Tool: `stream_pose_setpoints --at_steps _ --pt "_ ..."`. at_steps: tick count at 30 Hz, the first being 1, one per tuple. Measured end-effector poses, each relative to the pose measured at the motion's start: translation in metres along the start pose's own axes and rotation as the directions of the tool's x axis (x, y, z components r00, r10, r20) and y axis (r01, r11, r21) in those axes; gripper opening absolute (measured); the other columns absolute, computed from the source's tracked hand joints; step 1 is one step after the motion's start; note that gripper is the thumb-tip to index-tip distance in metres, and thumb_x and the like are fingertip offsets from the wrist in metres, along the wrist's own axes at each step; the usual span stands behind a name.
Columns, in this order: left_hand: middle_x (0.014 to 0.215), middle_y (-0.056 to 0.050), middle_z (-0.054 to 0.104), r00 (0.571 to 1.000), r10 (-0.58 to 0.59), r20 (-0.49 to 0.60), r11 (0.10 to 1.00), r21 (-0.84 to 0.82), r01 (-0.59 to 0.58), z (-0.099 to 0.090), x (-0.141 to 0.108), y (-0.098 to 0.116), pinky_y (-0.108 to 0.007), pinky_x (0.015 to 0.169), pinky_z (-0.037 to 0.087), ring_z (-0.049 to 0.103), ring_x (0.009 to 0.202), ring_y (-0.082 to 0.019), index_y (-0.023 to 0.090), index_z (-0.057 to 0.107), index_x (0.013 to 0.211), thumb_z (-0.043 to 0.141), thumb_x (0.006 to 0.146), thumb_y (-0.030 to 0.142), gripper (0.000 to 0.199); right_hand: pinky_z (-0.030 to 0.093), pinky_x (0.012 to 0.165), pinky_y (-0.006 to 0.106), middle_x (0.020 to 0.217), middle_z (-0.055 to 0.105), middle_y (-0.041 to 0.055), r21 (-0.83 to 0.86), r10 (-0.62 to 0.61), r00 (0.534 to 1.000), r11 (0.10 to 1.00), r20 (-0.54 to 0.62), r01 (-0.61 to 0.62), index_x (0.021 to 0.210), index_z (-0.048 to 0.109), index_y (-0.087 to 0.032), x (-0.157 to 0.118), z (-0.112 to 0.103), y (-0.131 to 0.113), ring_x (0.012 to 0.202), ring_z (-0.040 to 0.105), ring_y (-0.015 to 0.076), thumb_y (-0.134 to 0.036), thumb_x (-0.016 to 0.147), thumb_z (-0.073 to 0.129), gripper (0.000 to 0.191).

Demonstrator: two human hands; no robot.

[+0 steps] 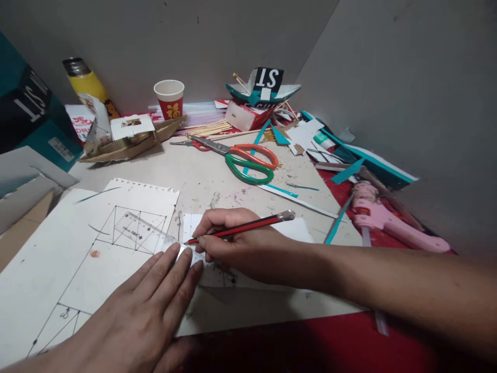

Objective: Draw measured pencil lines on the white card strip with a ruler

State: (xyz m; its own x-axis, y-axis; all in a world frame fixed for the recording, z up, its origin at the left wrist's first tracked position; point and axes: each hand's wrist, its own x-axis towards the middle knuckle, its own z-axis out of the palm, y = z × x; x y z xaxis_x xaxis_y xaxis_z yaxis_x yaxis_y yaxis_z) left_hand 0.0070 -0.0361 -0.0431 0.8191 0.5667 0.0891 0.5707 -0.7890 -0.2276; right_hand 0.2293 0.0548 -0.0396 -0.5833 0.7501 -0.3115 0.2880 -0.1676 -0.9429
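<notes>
My right hand (240, 238) grips a red and black pencil (248, 226), its tip down at the edge of a clear plastic ruler (134, 225). The fingers of my left hand (155, 295) lie stretched out and press on the ruler. Under the ruler's right part is a small white sheet (298, 228), partly covered by my right hand and forearm. To the left lies a larger sheet of paper (85, 223) with a torn perforated edge and a line drawing of dots and triangles; the ruler's left end rests over it.
Scissors (248, 160) with orange and green handles lie beyond my hands. A paper cup (170, 98), a yellow bottle (89, 83) and a cardboard boat shape (135, 137) stand at the back. At right are a pink glue gun (399, 225) and teal scraps (345, 171).
</notes>
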Motion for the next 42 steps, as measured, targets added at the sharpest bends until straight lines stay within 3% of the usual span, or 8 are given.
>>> stream_pose_setpoints --at_steps 5,15,30,36,42 --pt "0.150 -0.023 0.054 1.000 -0.004 -0.017 1.000 -0.021 0.004 0.0001 0.0008 -0.0015 -0.044 0.095 0.061 0.056 0.135 -0.039 0.001 0.050 0.146 0.055 0.096 0.052 0.072 0.038 0.050 0.018 0.065 0.059 -0.0066 -0.093 -0.057 0.998 0.994 -0.017 0.055 0.078 0.064 -0.020 -0.0009 0.0002 -0.0052 0.059 0.048 0.0081 -0.018 0.083 0.057 0.008" --pt "0.150 -0.025 0.054 1.000 0.002 -0.025 1.000 -0.010 -0.002 0.0008 0.0010 -0.0006 -0.046 0.093 0.062 0.058 0.133 -0.040 0.002 0.050 0.146 0.052 0.098 0.053 0.071 0.038 0.055 0.021 0.068 0.062 -0.0051 -0.161 -0.051 0.998 0.986 -0.022 0.047 0.078 0.066 -0.022 -0.0040 -0.0025 -0.0022 0.062 0.052 0.0093 -0.018 0.083 0.057 0.010" --pt "0.146 -0.023 0.057 1.000 0.015 -0.009 1.000 0.002 -0.015 -0.0006 0.0043 -0.0022 -0.046 0.089 0.064 0.061 0.130 -0.039 0.002 0.056 0.142 0.048 0.100 0.052 0.066 0.034 0.043 0.017 0.062 0.060 -0.0060 -0.156 -0.012 0.999 0.988 -0.034 0.007 0.078 0.065 -0.021 -0.0064 -0.0027 -0.0054 0.052 0.048 0.0081 -0.019 0.080 0.055 0.011" --pt "0.144 -0.023 0.059 1.000 0.015 -0.015 1.000 -0.002 -0.015 -0.0010 0.0037 -0.0011 -0.045 0.088 0.065 0.062 0.128 -0.039 0.002 0.057 0.141 0.047 0.101 0.051 0.064 0.036 0.047 0.015 0.063 0.061 -0.0054 -0.245 -0.121 0.992 0.964 -0.039 0.108 0.074 0.064 -0.019 -0.0055 -0.0029 -0.0070 0.057 0.048 0.0075 -0.016 0.079 0.055 0.011" --pt "0.147 -0.022 0.058 1.000 -0.011 -0.009 0.996 -0.086 0.011 -0.0016 0.0003 -0.0018 -0.047 0.094 0.062 0.058 0.133 -0.041 0.003 0.055 0.144 0.057 0.096 0.054 0.070 0.039 0.051 0.016 0.066 0.062 -0.0049 -0.260 -0.164 0.986 0.953 -0.017 0.154 0.075 0.064 -0.018 -0.0061 -0.0048 -0.0074 0.061 0.050 0.0077 -0.015 0.080 0.055 0.011"
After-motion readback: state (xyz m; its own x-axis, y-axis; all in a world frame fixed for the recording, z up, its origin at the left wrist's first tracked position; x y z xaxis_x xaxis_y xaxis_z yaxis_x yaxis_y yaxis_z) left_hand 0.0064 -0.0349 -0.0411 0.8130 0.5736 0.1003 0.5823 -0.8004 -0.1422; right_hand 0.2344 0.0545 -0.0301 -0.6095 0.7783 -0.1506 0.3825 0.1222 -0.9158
